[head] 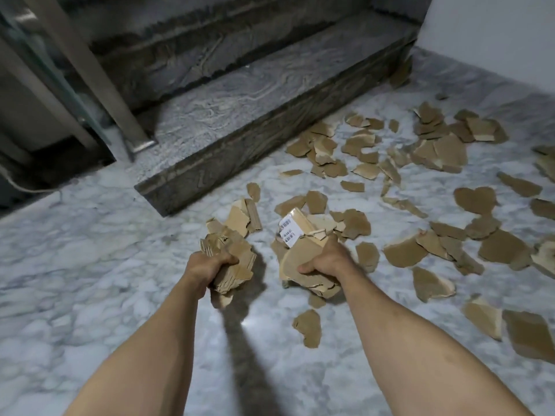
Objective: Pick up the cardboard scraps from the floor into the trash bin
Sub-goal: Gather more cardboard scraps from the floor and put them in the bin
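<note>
My left hand [210, 267] grips a thick bundle of torn brown cardboard scraps [232, 250] above the marble floor. My right hand [326, 261] clutches a second bundle [303, 250], whose top piece carries a white barcode label [289, 231]. Several more loose cardboard scraps [420, 151] lie scattered over the floor to the right and ahead, and one lone scrap [309, 328] lies between my forearms. No trash bin is in view.
A dark veined stone step [240, 94] runs diagonally ahead, with a second step behind it. A metal post and glass panel [90, 70] stand at the upper left. A white wall [492, 34] rises at the upper right. White marble floor [90, 265] extends to the left.
</note>
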Demonstrator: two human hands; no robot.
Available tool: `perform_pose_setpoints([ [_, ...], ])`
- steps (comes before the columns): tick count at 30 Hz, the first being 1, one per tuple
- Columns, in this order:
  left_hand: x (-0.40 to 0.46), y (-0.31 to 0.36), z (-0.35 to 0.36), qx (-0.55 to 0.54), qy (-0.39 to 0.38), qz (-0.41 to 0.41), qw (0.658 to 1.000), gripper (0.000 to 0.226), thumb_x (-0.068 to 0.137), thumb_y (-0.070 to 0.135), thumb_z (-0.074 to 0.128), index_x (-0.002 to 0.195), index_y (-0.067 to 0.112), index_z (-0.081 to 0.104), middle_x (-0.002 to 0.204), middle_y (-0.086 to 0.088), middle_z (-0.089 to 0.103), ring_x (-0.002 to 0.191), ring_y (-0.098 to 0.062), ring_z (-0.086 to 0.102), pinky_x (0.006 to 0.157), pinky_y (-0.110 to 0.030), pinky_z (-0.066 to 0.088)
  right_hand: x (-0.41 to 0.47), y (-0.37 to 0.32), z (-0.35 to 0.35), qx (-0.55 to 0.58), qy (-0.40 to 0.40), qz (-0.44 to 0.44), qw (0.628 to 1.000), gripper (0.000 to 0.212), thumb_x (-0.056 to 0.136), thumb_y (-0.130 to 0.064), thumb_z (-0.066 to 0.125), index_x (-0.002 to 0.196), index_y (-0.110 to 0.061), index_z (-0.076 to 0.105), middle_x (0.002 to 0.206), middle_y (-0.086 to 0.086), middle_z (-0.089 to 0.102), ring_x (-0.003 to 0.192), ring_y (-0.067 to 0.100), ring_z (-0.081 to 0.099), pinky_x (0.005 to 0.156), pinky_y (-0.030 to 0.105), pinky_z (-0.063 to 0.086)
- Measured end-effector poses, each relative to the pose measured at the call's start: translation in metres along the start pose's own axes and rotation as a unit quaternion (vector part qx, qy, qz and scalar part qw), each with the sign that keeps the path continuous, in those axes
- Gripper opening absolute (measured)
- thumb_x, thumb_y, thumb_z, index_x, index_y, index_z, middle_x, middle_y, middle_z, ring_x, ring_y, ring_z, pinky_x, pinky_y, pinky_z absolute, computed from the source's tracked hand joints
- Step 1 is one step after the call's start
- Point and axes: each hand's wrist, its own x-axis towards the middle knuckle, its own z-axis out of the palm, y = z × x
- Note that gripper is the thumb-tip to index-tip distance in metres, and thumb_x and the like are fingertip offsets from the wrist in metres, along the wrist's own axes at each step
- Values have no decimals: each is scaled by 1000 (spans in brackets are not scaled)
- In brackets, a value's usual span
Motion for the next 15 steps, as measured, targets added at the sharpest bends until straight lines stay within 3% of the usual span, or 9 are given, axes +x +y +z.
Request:
perform_pose_setpoints([
  [3,44,-8,14,46,18,16,999,44,63,27,88,94,1,70,96,-18,74,81,-32,69,72,-41,59,36,-2,20,-83,6,2,997,137,49,-45,95,154,-15,12,154,8,37,139,35,37,112,52,34],
  [6,62,-27,26,172,74,28,982,77,56,55,85,109,3,64,115,-14,63,108,-35,57,91,-43,54,47,4,37,-171,60,-3,983,123,54,-49,93,148,-12,23,152,8,39,138,32,38,108,44,38],
  [8,58,-33,29,233,105,25,966,84,65,58,81,119,-1,55,128,-16,44,122,-38,39,96,-43,44,46,1,41,-175,85,13,981,112,53,-46,95,139,-15,30,148,10,39,135,33,37,106,48,40],
  [10,59,-32,30,226,96,35,969,82,69,53,81,123,-1,51,132,-16,36,125,-39,33,97,-45,43,46,-7,42,-183,95,27,978,107,52,-41,96,133,-17,30,144,13,32,135,34,30,106,51,38],
  [12,65,-33,30,196,73,45,977,82,61,52,84,118,1,55,130,-15,41,119,-40,44,96,-45,49,48,-11,41,-183,84,20,979,103,54,-35,97,129,-17,28,142,14,30,134,35,30,106,48,37],
  [15,68,-30,29,152,48,47,986,77,49,49,86,111,10,62,115,-11,62,98,-33,63,86,-44,57,47,-13,33,-158,40,-10,987,95,58,-30,95,127,-16,31,134,9,51,124,35,51,98,46,47],
])
